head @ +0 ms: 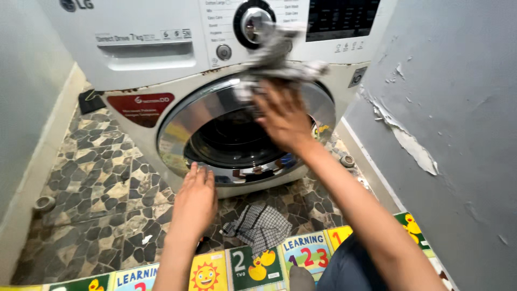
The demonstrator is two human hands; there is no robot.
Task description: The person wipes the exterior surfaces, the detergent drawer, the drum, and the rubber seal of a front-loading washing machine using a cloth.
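A white front-loading washing machine (pixel 151 48) fills the upper view, its round chrome-rimmed door (pixel 183 129) closed over dark glass. My right hand (pixel 283 116) presses a grey rag (pixel 274 59), blurred by motion, against the upper right of the door rim and the front panel just below the control dial (pixel 254 22). My left hand (pixel 195 202) rests with fingers together on the lower left edge of the door rim, holding nothing.
A checked cloth (pixel 261 226) lies crumpled on the stone-pattern floor (pixel 102 188) in front of the machine. A colourful children's play mat (pixel 258 264) runs along the bottom. A grey wall with peeling paint (pixel 414 145) stands close on the right; another wall (pixel 27 108) is on the left.
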